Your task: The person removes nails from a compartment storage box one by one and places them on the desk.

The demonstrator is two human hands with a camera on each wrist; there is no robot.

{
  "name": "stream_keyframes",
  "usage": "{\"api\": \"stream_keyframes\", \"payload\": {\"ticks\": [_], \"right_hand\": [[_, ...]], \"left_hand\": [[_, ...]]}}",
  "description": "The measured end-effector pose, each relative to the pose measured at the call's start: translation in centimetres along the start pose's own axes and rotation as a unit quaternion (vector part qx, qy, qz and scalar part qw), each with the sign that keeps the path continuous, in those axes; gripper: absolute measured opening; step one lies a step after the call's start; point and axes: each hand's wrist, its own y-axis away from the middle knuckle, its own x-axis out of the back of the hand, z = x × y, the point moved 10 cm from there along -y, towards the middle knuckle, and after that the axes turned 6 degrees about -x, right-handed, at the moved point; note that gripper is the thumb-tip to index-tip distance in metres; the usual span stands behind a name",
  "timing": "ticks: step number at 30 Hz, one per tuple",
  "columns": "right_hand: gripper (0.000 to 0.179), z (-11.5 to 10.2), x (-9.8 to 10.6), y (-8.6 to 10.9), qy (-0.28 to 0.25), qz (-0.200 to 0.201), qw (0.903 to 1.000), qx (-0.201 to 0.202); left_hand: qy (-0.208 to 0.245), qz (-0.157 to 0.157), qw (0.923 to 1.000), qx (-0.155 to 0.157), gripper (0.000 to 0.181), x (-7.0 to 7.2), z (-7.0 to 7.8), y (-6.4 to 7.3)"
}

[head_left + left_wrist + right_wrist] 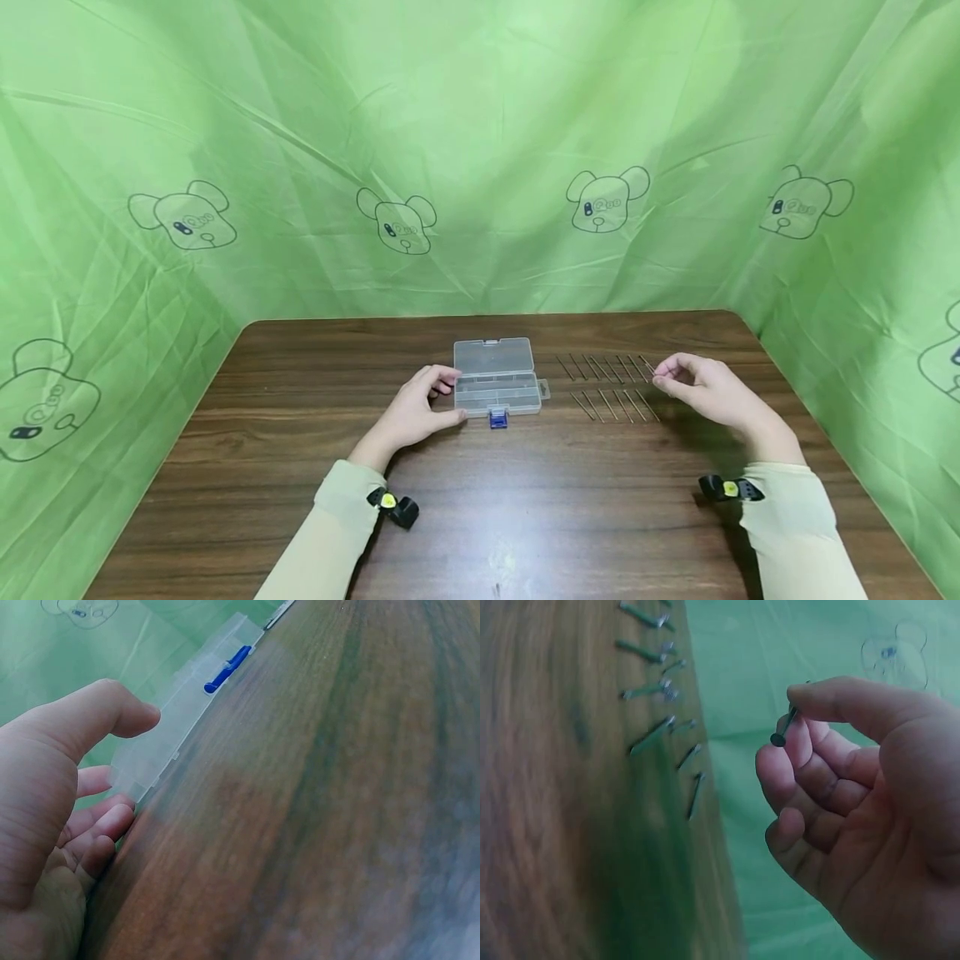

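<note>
A clear plastic compartment box [497, 393] lies on the table with its lid [492, 357] raised toward the back. A blue latch [498, 419] is at its front. My left hand [414, 408] rests at the box's left end, fingers loosely bent by the side wall and thumb near the front corner. In the right wrist view, my right hand [855, 772] pinches a nail [778, 739] between thumb and fingers, its flat round head showing. Seen from the head, my right hand [705, 390] is at the right end of two rows of nails [607, 406].
The dark wood-grain table [480, 500] runs back to a green cloth [480, 275] with printed bear faces, which also hangs at both sides. A clear hanging tab [543, 389] sticks out from the box's right side, toward the nails.
</note>
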Motion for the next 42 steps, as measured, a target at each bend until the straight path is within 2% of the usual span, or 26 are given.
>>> {"api": "stream_keyframes", "payload": {"ticks": [4,12,22,42], "right_hand": [[0.015,1.4,-0.1,-0.3,0.027,-0.001,0.9996,-0.005],[0.016,3.0,-0.9,-0.4,0.021,-0.029,0.9991,-0.023],[0.014,4.3,-1.4,-0.6,0.056,-0.039,0.9969,-0.039],[0.011,3.9,-1.9,-0.7,0.081,-0.039,0.9957,-0.024]], "left_hand": [[0.007,-0.003,1.0,0.006,0.063,0.0,0.0,-0.1],[-0.002,-0.003,1.0,0.008,0.063,-0.1,-0.2,-0.1],[0.003,-0.004,1.0,0.008,0.063,0.0,-0.1,-0.2],[0.0,-0.007,0.9998,0.018,0.063,-0.1,-0.4,-0.1]]}}
